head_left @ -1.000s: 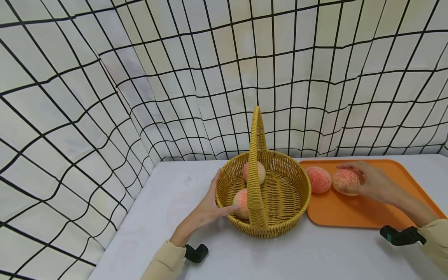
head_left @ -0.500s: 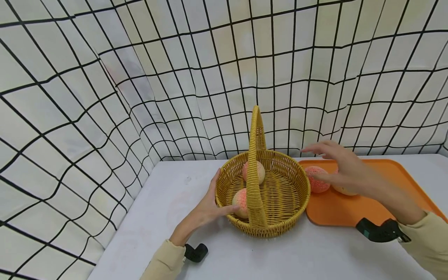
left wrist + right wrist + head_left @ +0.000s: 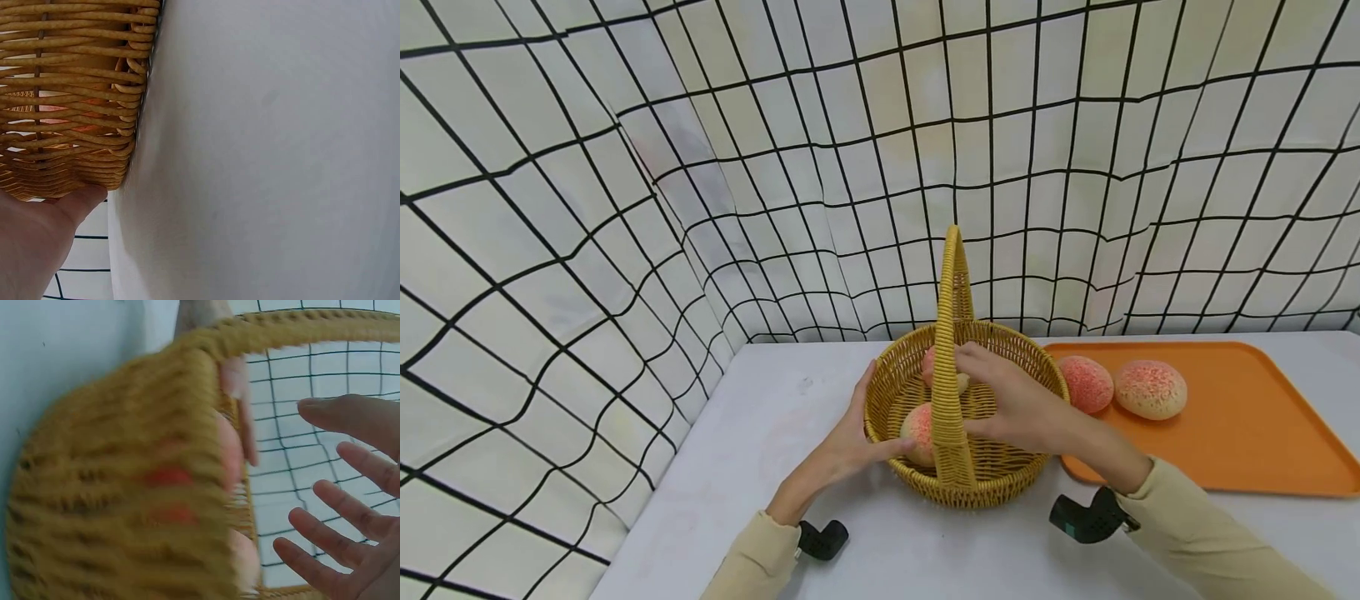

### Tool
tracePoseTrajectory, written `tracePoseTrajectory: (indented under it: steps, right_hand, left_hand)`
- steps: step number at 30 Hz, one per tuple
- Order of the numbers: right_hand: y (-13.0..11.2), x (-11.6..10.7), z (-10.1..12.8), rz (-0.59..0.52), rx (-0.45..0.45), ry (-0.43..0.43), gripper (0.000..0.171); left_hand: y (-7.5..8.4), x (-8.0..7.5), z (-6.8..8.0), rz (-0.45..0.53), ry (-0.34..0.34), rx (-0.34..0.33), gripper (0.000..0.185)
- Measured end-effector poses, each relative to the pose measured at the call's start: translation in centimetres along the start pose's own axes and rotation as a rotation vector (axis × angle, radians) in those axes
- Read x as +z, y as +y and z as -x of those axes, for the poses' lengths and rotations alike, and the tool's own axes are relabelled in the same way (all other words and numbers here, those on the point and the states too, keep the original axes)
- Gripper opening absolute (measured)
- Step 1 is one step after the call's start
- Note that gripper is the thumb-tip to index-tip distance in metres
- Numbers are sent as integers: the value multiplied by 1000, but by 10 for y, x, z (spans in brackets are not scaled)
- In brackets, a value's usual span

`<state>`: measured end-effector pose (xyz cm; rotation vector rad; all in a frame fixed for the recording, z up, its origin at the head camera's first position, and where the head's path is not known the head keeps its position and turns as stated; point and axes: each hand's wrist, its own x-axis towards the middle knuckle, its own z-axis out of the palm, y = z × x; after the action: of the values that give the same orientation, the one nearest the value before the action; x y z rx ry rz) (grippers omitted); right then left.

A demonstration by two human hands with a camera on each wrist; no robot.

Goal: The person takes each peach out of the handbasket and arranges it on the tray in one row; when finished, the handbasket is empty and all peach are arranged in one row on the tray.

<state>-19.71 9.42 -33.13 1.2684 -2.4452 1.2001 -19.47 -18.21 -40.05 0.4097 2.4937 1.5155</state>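
White table (image 3: 940, 562) supports a wicker basket (image 3: 1000, 492); left hand (image 3: 842, 450) grips the basket's left wall; right hand (image 3: 1022, 404), empty with fingers spread, hangs over its opening. Two peaches (image 3: 917, 433) lie inside it, two further peaches (image 3: 1152, 390) on an orange tray (image 3: 1247, 425) to its right; black netting (image 3: 990, 117) stands behind it.

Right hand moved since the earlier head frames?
Yes. In the head view, the right hand has gone left, from over the tray to over the basket.

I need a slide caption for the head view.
Left hand holds wicker basket, right hand over it; two pinkish balls on an orange tray.
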Motion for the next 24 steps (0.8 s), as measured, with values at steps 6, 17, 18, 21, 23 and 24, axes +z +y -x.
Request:
tracePoseTrajectory:
  steps: [6, 17, 18, 21, 23, 24]
  right_hand:
    - [12, 32, -5, -159, 38, -91, 50]
    - [22, 50, -1, -68, -60, -182, 32]
    - [23, 50, -1, -54, -73, -183, 32]
    - [25, 53, -3, -42, -102, -193, 31]
    - [26, 55, -4, -28, -124, -199, 32]
    - [26, 56, -4, -25, -127, -200, 33]
  left_hand:
    - [-1, 1, -1, -27, 11, -1, 130]
    - [0, 1, -2, -5, -17, -3, 130]
    - [0, 1, -2, -5, -15, -9, 130]
    - [0, 0, -1, -2, -8, -17, 128]
    - [0, 0, 0, 2, -5, -16, 127]
    - [0, 0, 1, 3, -4, -15, 127]
